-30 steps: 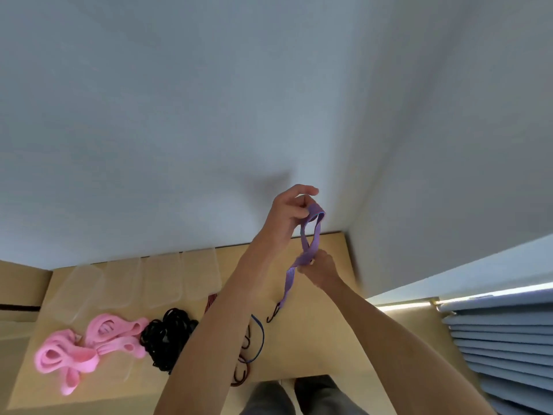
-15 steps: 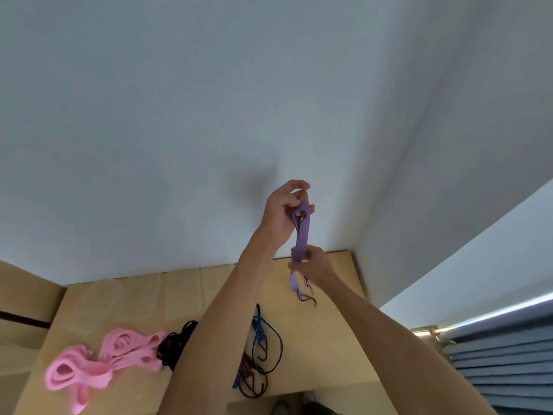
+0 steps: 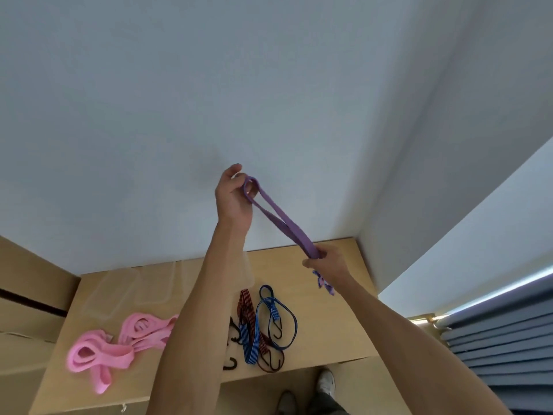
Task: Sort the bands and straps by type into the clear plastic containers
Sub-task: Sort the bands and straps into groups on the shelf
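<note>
1. Two hands hold one purple strap (image 3: 281,221) in the air above the table (image 3: 335,322). The left hand (image 3: 233,199) grasps its upper loop, fingers curled through and around the fold. The right hand (image 3: 327,262) is clenched around the lower part, with the loose end hanging just below the fist.
2. Handling: judged light, soft and stretchy. It will sag wherever it is unsupported, and the dangling end may carry a hook that can snag. Take hold at the fold and near the end, as gripped now, so that the doubled length stays together.
3. Pose: the left arm is raised high in front of the wall; the right arm is extended lower and further right. The strap runs taut on a diagonal between them.
4. On the table below, blue cords (image 3: 270,322) and a red cord (image 3: 250,319) with hooks lie tangled near the front edge.
5. Pink bands (image 3: 119,345) lie in a heap at the left.
6. Clear containers (image 3: 119,295) stand along the far edge by the wall; their contents cannot be determined.
</note>
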### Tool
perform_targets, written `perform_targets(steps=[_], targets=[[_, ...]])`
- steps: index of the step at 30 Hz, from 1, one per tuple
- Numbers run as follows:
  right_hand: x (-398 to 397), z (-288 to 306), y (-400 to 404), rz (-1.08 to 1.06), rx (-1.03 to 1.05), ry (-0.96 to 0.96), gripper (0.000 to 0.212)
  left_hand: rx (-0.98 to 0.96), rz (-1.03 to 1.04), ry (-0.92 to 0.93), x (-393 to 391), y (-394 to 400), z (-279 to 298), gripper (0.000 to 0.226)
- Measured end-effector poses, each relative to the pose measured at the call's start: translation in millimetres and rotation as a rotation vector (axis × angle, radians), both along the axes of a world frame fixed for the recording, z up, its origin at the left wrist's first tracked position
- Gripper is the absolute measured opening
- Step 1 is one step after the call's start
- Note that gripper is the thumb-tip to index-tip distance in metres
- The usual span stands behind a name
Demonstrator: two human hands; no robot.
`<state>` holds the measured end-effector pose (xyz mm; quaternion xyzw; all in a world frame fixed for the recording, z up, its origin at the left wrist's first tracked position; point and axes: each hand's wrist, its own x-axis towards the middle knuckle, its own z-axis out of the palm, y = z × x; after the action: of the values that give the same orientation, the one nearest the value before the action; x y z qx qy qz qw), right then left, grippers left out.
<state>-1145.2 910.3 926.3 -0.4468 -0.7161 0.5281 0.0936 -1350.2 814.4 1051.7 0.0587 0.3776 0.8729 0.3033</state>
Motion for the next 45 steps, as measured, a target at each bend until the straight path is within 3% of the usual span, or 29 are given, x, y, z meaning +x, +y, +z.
perform_targets(steps=[3, 6, 10, 12, 14, 16, 19, 22, 24, 26, 28, 31, 34, 36, 38, 41, 45], targets=[[6, -6, -12, 0.057, 0.186, -0.253, 0.01, -0.395, 0.19, -0.058, -11, -17, -17, 0.022], [10, -4, -21, -0.054, 0.119, -0.189, 0.002, -0.877, 0.256, 0.119, -7, -36, -41, 0.014], [9, 13, -36, -0.084, 0.039, 0.038, 0.014, -1.383, -0.005, 0.532, 26, -71, -80, 0.02], [9, 23, -44, -0.067, 0.061, 0.083, 0.005, -1.49, -0.19, 0.658, 48, -86, -95, 0.019], [8, 32, -53, 0.0, 0.082, 0.12, 0.01, -1.579, -0.323, 0.726, 70, -98, -99, 0.022], [9, 40, -63, 0.13, 0.147, 0.112, 0.013, -1.557, -0.357, 0.796, 91, -104, -96, 0.044], [15, 48, -81, 0.295, 0.224, 0.086, 0.015, -1.188, -0.397, 0.935, 118, -103, -79, 0.07], [27, 49, -96, 0.314, 0.239, 0.094, 0.027, -1.015, -0.561, 1.012, 145, -106, -63, 0.053], [37, 47, -99, 0.287, 0.222, 0.116, 0.027, -1.059, -0.547, 1.038, 155, -112, -62, 0.027], [46, 47, -98, 0.258, 0.195, 0.135, 0.019, -1.183, -0.396, 1.112, 160, -121, -69, 0.005], [53, 48, -96, 0.225, 0.149, 0.167, 0.015, -1.284, -0.31, 1.148, 164, -132, -77, 0.018], [57, 49, -96, 0.189, 0.142, 0.184, 0.014, -1.298, -0.357, 1.046, 164, -143, -89, 0.03], [49, 54, -98, 0.112, 0.002, 0.275, 0.031, -1.14, -0.609, 0.881, 166, -143, -86, 0.012], [38, 55, -103, 0.09, -0.07, 0.332, 0.032, -1.046, -0.666, 0.805, 169, -137, -87, 0.024], [25, 56, -108, 0.072, -0.11, 0.369, 0.029, -1.016, -0.556, 0.753, 170, -130, -88, 0.028], [4, 57, -112, 0.086, -0.047, 0.363, 0.03, -0.893, -0.335, 0.52, 152, -125, -93, 0.01], [-18, 49, -112, 0.103, 0.002, 0.321, 0.038, -0.788, -0.354, 0.283, 115, -134, -94, 0.009]])
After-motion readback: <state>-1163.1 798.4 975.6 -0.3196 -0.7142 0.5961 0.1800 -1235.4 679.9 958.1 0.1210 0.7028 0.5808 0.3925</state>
